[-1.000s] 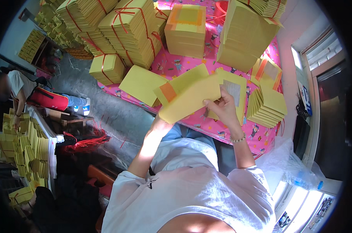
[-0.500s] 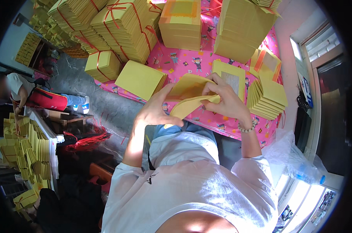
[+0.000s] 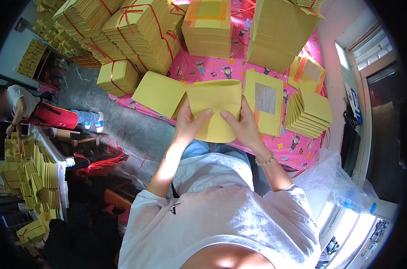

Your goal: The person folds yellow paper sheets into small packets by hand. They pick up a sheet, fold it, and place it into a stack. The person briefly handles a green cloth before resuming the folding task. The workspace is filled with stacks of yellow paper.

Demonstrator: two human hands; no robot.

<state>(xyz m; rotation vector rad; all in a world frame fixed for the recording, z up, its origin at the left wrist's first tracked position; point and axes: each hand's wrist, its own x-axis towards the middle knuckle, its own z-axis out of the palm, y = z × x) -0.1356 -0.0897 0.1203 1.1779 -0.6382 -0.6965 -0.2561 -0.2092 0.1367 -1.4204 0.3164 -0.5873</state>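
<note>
- Currently, I see yellow paper point(image 3: 214, 96) clamped between left hand point(image 3: 187, 124) and right hand point(image 3: 246, 127), above the pink cloth point(image 3: 286, 154) at its near edge.
- I'd call this gripping and shaping; moving on calls for even thumb pressure.
- Leftward lies a paper stack point(image 3: 156, 92).

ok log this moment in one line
left hand: holding yellow paper; right hand: holding same yellow paper; nearby: pink cloth, tied paper stack
</note>
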